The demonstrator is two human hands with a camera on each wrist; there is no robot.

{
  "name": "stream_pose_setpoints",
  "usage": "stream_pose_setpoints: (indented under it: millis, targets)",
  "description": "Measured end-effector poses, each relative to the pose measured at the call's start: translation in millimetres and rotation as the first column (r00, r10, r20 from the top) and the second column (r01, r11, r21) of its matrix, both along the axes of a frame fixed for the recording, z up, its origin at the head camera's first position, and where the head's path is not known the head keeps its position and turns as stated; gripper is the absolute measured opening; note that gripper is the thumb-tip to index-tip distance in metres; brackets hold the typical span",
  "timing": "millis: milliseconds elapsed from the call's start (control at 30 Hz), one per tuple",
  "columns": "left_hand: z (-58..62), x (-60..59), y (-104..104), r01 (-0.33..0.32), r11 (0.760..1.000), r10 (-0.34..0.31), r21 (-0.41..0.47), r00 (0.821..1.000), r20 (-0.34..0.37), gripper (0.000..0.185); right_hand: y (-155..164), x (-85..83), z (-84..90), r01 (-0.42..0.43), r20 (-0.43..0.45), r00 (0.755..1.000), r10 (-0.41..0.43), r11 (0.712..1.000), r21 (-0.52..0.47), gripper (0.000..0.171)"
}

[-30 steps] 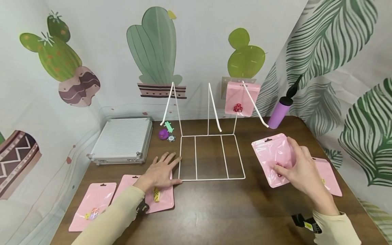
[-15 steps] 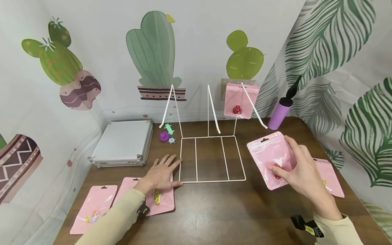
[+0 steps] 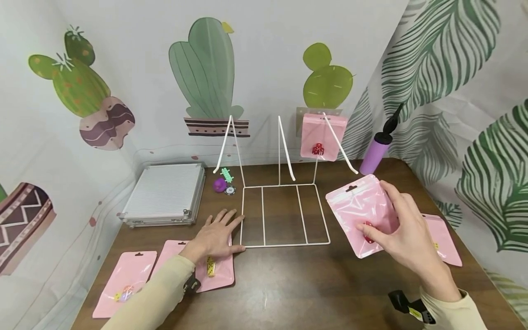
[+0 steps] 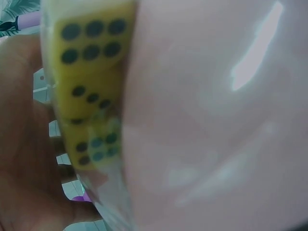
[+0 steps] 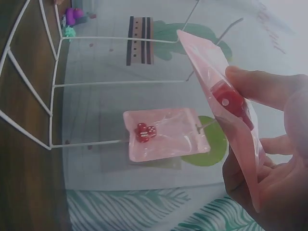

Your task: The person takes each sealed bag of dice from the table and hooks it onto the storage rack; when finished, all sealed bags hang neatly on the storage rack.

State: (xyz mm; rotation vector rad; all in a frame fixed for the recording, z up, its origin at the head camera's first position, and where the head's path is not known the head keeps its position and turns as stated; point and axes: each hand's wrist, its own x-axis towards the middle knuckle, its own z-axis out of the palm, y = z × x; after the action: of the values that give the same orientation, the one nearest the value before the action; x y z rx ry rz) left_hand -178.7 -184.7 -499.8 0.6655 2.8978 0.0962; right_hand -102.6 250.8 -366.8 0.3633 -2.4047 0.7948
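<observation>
Item, left: your left hand (image 3: 216, 233) lies flat, fingers straight, on a pink pouch (image 3: 216, 270) of yellow dice (image 4: 89, 86).

Item, right: your right hand (image 3: 406, 238) pinches a pink pouch of red dice (image 3: 360, 213) above the table (image 3: 284, 284) (light, floppy, slick film; likely best gripped at the dice).

Five pink zip pouches: one held up at right of centre (image 3: 363, 215), one flat at the right edge (image 3: 443, 238), one hanging on the rack at upper centre (image 3: 323, 137), two flat at lower left (image 3: 123, 282) (image 3: 218, 270). One white wire rack (image 3: 284, 213) at centre. One purple pump bottle (image 3: 377, 151) at upper right. One ribbed metal case (image 3: 165, 192) at left. Two hands (image 3: 216, 233) (image 3: 406, 233). Three small trinkets behind the rack's left corner: green (image 3: 227, 174), purple (image 3: 219, 184), one poker chip (image 3: 230, 189).
</observation>
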Motion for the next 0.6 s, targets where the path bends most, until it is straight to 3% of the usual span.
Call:
stream_pose_setpoints:
  millis: [433, 600]
  targets:
    - [1.7, 0.7, 0.9, 0.001, 1.0, -0.001, 0.02, 1.0, 0.0, 0.095, -3.2, 9.7, 13.4, -0.081, -0.101, 0.992, 0.076, 0.995, -0.052, 0.108]
    - [1.9, 1.0, 1.0, 0.002, 1.0, -0.002, 0.019, 1.0, 0.003, 0.095, -4.2, 12.6, 16.8, -0.117, -0.128, 0.986, 0.106, 0.989, -0.087, 0.099]
